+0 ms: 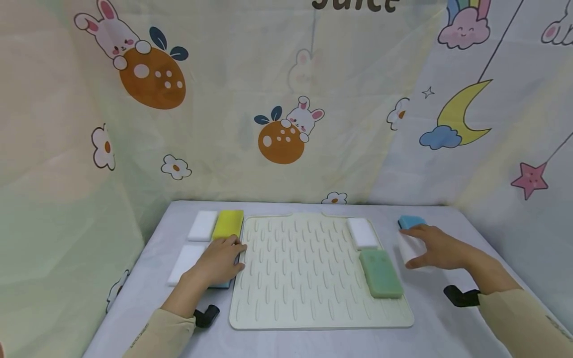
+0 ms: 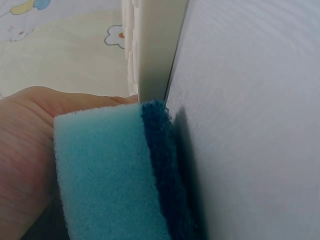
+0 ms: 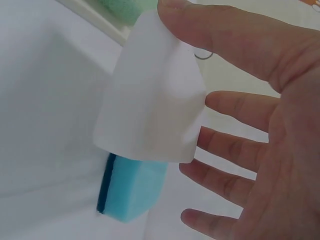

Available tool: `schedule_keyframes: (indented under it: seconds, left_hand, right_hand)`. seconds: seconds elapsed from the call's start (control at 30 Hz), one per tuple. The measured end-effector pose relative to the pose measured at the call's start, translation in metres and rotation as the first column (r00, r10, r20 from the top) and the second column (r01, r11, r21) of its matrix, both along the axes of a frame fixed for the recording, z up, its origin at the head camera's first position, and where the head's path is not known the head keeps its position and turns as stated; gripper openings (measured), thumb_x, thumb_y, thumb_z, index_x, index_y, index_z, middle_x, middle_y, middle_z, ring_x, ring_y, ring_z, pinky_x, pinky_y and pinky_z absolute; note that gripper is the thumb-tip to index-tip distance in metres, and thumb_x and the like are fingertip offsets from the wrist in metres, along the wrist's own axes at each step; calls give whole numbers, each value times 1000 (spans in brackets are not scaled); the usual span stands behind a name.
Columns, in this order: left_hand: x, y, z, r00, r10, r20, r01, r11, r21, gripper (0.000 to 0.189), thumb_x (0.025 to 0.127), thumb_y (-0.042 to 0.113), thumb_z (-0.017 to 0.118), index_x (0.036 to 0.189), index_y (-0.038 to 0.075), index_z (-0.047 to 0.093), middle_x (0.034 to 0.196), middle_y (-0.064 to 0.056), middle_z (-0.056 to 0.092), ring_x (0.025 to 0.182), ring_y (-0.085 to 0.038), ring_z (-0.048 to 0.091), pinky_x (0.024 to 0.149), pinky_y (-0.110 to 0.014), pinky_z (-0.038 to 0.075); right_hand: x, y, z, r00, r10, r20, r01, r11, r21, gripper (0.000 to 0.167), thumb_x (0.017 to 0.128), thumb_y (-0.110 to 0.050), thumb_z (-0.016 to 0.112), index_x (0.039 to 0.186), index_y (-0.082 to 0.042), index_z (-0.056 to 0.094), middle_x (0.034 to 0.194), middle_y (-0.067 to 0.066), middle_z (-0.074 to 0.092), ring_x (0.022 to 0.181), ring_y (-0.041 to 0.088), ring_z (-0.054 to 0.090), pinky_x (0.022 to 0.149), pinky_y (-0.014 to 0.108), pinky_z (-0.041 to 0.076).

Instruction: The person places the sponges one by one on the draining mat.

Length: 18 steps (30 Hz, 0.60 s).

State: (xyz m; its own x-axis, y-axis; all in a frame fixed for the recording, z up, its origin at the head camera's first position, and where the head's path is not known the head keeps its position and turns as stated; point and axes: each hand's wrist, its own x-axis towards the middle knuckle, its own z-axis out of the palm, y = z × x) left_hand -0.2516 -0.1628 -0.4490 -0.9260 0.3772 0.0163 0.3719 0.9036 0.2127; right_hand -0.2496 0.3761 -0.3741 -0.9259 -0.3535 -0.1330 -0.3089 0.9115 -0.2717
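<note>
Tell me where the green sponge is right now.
In the head view, the green sponge lies on the right side of the pale mat, just in front of a white block and left of the right hand.

White block (image 3: 150, 100): plain, smooth-faced, right of the mat (image 1: 309, 278), held between thumb and fingers of the right grip (image 1: 434, 247); contact with the desk (image 1: 340, 344) unclear.
Blue sponge (image 2: 110, 170): light blue foam, dark blue layer facing the desk, just left of the mat, largely under the left grip (image 1: 219, 261).
Mat: cream, flat, with rows of short raised marks, mid-desk; left grip's fingertips at its left edge.
</note>
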Motion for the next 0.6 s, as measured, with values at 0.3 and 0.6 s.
schedule_keyframes:
  seconds: [0.3,0.6]
  left_hand:
    - [1,1,3,1000,4,10,-4,1000,2,51,92,27,78,137,5,67,127,-7,60,116,-32,56,106,-50,44]
    - [1,1,3,1000,10,12,-10,1000,-4,51,93,27,78,137,5,67,126,-7,60,117,-33,56,106,-50,44]
  right_hand:
    - [-7,-13,7,999,34,-15,-34,999,-5,98,77,-48,88,150,4,49,151,37,42,138,60,38,105,73,40]
    - [-14,-31,13,999,36,-6,-35,999,33,96,78,-50,88,151,0,50,149,37,44,136,60,40,103,74,41]
